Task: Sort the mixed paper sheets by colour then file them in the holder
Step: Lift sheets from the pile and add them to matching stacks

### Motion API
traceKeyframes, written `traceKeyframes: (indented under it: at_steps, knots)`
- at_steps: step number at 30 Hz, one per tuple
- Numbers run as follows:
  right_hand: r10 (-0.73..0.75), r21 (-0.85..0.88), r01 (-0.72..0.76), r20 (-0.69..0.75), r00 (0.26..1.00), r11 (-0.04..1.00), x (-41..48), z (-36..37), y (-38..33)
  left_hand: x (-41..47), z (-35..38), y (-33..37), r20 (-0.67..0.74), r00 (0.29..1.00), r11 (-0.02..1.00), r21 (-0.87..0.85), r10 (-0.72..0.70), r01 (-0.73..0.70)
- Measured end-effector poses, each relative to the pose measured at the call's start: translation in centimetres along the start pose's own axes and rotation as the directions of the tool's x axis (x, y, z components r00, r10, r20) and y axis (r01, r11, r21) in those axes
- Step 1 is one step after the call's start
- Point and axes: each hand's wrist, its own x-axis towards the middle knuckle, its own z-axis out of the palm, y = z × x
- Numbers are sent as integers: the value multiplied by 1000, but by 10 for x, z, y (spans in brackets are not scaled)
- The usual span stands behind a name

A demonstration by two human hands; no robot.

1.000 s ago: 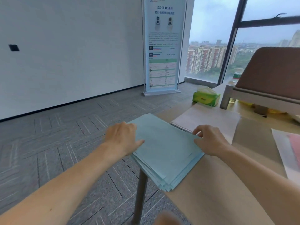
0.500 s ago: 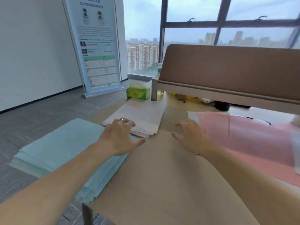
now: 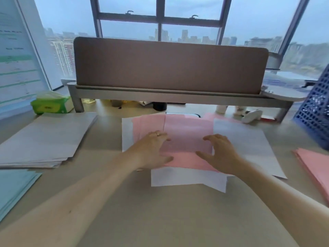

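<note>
Step in hand, as I judge it: taking the next sheet off the mixed pile [image 3: 187, 177], which lies on the desk [image 3: 169, 220] just in front of the middle of the divider [image 3: 170, 66].

Left hand [image 3: 153, 148]: fingers spread and nearly straight, holding nothing, over the left part of the top pink sheet [image 3: 187, 132]. Right hand [image 3: 220, 154]: likewise spread, slightly arched, holding nothing, over its right part. Blur hides whether the palms actually press down.

Sorted so far:
- white stack [image 3: 46, 139], in front of the divider's left end
- blue stack [image 3: 14, 189], further out from that end
- pink stack [image 3: 313, 164], out from the right end
- holder [image 3: 315, 111], blue mesh, beside the right end

Method note: pin the white sheets beneath with one hand and slide only the pink sheet with the other. The pile is fanned and loose, so a drag may pull neighbours along. The sheet lies directly under both hands; its far edge runs toward the divider beyond the fingertips.
</note>
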Motion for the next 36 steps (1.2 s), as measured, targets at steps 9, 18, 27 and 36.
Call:
traceKeyframes:
  at_steps: [9, 18, 27, 36]
  knots:
    - [230, -71, -223, 103, 968, 972, -23, -12, 56, 42, 32, 61, 79, 991, 992, 49, 109, -113]
    - [205, -77, -203, 31, 978, 976, -24, -13, 76, 85, 51, 132, 95, 984, 895, -407, -154, 179]
    - [164, -66, -166, -36, 986, 984, -29, -7, 79, 110, 44, 152, 333, 864, 400, -782, -378, 477]
    - [181, 116, -170, -93, 979, 979, -35, 2, 83, 109, 56, 151, 121, 945, 866, -378, -304, 326]
